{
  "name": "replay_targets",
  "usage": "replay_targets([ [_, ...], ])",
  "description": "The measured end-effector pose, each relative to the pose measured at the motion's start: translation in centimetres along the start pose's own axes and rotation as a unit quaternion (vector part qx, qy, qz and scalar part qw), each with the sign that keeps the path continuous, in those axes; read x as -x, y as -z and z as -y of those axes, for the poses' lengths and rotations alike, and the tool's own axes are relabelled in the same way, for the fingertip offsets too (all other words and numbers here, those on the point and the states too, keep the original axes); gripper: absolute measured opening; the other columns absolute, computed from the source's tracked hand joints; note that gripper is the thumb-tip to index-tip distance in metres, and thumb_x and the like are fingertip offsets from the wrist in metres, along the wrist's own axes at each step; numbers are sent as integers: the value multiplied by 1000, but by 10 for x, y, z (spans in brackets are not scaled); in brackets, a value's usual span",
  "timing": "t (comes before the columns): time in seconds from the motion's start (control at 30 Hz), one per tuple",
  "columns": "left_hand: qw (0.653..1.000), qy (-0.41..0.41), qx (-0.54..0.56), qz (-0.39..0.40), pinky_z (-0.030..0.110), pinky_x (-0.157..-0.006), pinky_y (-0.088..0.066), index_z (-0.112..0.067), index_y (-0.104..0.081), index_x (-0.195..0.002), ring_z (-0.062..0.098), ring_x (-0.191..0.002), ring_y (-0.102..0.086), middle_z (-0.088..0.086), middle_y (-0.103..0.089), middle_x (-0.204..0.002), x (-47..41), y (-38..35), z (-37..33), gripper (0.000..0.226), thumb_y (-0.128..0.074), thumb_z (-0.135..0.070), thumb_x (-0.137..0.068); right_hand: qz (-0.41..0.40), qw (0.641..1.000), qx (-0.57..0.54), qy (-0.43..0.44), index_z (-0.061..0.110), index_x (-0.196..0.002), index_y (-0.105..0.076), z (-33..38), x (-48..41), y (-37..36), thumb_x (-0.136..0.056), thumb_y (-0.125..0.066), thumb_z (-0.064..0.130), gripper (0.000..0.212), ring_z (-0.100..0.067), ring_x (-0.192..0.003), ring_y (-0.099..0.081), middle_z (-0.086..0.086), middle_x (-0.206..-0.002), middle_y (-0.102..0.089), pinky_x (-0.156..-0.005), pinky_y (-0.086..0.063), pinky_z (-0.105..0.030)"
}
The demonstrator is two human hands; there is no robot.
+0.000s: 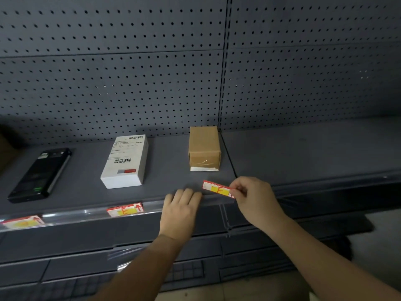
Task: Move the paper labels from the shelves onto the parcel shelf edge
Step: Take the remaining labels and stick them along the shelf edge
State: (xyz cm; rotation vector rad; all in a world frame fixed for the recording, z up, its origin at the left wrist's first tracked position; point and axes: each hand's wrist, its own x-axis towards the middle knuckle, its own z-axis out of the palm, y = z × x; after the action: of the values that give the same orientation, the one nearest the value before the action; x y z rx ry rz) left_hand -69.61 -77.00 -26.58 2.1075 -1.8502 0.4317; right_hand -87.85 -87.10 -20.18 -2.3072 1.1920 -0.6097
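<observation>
Head view: everything here is placed relative to the brown parcel (204, 147), which stands at the back of the shelf (173, 170) by the upright.

Far left of the parcel a dark handset (39, 174) lies flat, and on the edge strip (86, 212) below it a red-and-yellow label (22, 222) already sits behind the clear cover. Nearer the parcel, still to its left, a white box (125, 161) lies flat, with a second label (125, 210) on the strip in front of it. Each label seems to mark the item behind it, which would explain why the stretch in front of the parcel is the next spot.

Just below and left of the parcel, the left hand (180, 211) rests with fingers flat and spread over the shelf lip, holding nothing; it looks to be steadying or pressing the strip so the cover can take the paper.

Directly in front of the parcel, the third label (218, 189) hangs just above the lip, tilted down to the right. It is a small paper slip, red-bordered with a yellow block; its print is too blurred to read.

The right hand (253, 198) pinches that label's right end between thumb and fingertips, leaving the left end free, probably to lead into the strip.
</observation>
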Motion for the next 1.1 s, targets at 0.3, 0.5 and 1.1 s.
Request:
replay_targets([
  [0.3, 995, -57, 11, -76, 44, -79, -51, -14, -71, -104, 29, -90, -55, 6, -65, -100, 8, -17, 8, 49, -86, -9, -57, 0, 1000, -14, 5, 27, -89, -67, -8, -6, -4, -90, -67, 17, 10, -1, -77, -56, 15, -83, -59, -62, -38, -10],
  [0.5, 995, -39, 33, -87, 39, -76, -46, -16, -69, -96, 26, -85, -51, 4, -62, -92, 7, -16, 3, 35, -83, -9, -65, 18, 999, -8, 31, 27, -87, -67, -11, -9, -3, -91, -65, 16, 12, -1, -79, -55, 15, -84, -58, -64, -39, -10],
  [1.1, 987, 51, 149, -19, 31, -83, -46, -23, -67, -94, 19, -89, -57, -2, -66, -94, 10, 5, 3, 9, -67, -16, -87, -4, 993, 56, 101, 23, -111, -73, -19, -6, -25, -87, -72, 22, 24, -12, -99, -55, 8, -104, -62, -90, -51, -33],
])
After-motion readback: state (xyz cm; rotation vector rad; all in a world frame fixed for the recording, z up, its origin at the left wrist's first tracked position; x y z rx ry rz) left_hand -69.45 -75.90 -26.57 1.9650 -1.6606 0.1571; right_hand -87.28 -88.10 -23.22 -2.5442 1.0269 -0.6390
